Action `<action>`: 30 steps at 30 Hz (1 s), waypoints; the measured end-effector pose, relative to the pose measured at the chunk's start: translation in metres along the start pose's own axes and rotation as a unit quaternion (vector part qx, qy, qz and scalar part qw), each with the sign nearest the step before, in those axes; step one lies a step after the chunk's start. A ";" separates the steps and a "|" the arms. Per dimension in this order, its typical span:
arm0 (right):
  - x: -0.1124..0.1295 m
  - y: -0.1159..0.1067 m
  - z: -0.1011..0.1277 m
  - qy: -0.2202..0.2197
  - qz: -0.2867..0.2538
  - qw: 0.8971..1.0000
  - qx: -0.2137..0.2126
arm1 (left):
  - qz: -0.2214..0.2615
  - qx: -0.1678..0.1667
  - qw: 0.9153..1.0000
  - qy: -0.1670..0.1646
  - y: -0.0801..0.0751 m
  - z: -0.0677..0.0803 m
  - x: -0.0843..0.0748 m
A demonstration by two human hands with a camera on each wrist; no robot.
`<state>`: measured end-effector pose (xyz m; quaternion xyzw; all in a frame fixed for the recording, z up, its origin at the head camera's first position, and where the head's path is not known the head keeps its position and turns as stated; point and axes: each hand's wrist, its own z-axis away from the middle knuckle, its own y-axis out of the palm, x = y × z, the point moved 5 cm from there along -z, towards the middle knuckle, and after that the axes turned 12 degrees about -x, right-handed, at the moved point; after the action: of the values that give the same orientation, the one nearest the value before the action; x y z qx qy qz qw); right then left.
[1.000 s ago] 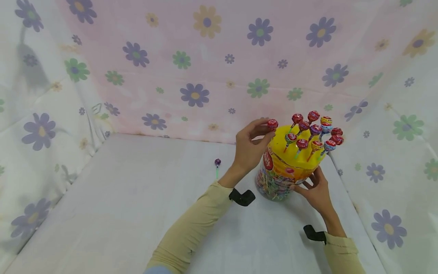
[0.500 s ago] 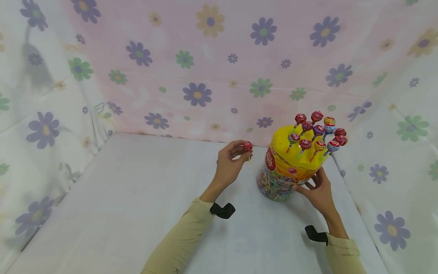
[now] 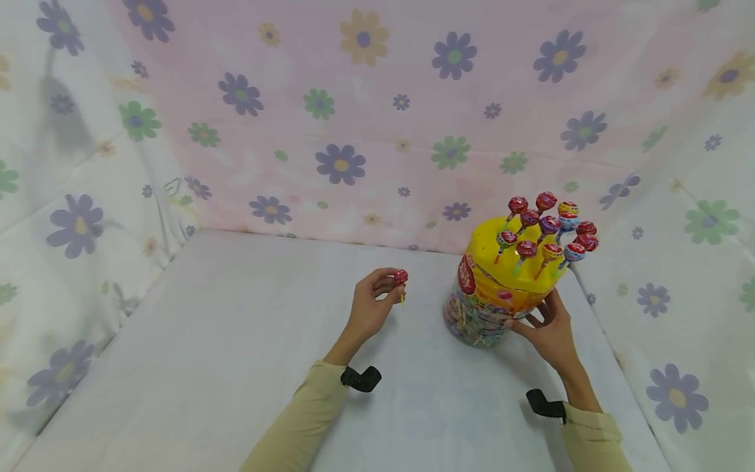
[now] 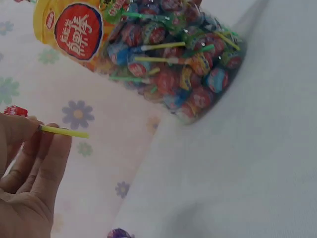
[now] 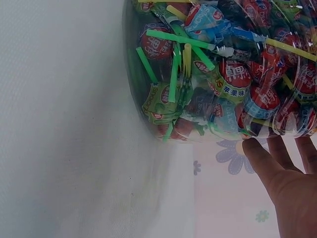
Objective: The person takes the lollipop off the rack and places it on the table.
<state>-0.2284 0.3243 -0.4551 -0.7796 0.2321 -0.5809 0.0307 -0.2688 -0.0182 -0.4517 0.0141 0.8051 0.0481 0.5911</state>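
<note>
Small round lollipop in shiny red wrapper (image 3: 401, 276): just right of centre in the head frame, looks held above the desk. Bare left hand (image 3: 369, 308) has the grip on it, thumb and fingers pinching near where wrapper meets stick. Thin yellow plastic stick (image 4: 67, 132) sticks out free, left side of the left wrist frame. I'd call this a carry away from the jar; pinch light but firm so the candy doesn't twist, and turn the wrist so the free end doesn't catch.

Tall clear plastic jar with yellow printed label (image 3: 472, 314), right of frame: bare right hand (image 3: 548, 331) grips its lower right side, thumb near, fingers round. Brace only, don't shove; candy-topped sticks in assorted colours (image 3: 526, 249) stand on the yellow lid (image 3: 480, 246) and could wobble.

Purple-wrapped candy (image 4: 119, 233), bottom edge of the left wrist frame: watch for it when lowering. White cloth-covered desk (image 3: 236, 341) under everything.
</note>
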 end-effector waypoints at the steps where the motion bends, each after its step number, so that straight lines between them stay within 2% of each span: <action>1: 0.000 0.000 0.000 -0.001 -0.001 1.000 0.000 | -0.007 0.003 1.000 -0.003 -0.002 0.000 0.002; 6: 0.000 0.000 -0.002 -0.005 -0.011 1.000 0.000 | -0.049 0.008 0.999 -0.019 -0.016 0.002 0.020; 12: 0.000 0.000 0.000 -0.008 -0.014 1.000 0.005 | -0.082 -0.025 0.994 -0.075 -0.038 0.008 0.040; 14: 0.000 0.000 0.000 -0.008 -0.010 1.000 0.003 | -0.097 -0.037 0.991 -0.083 -0.044 0.007 0.043; 19: 0.001 0.000 0.001 -0.008 -0.007 1.000 0.002 | -0.140 -0.060 0.985 -0.086 -0.057 0.000 0.050; 30: 0.000 -0.001 0.000 -0.010 -0.009 1.000 0.005 | -0.228 -0.052 0.967 -0.106 -0.067 -0.025 0.064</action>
<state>-0.2283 0.3247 -0.4544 -0.7872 0.2215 -0.5748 0.0314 -0.3098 -0.0816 -0.5118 -0.1956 0.7162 -0.0474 0.6682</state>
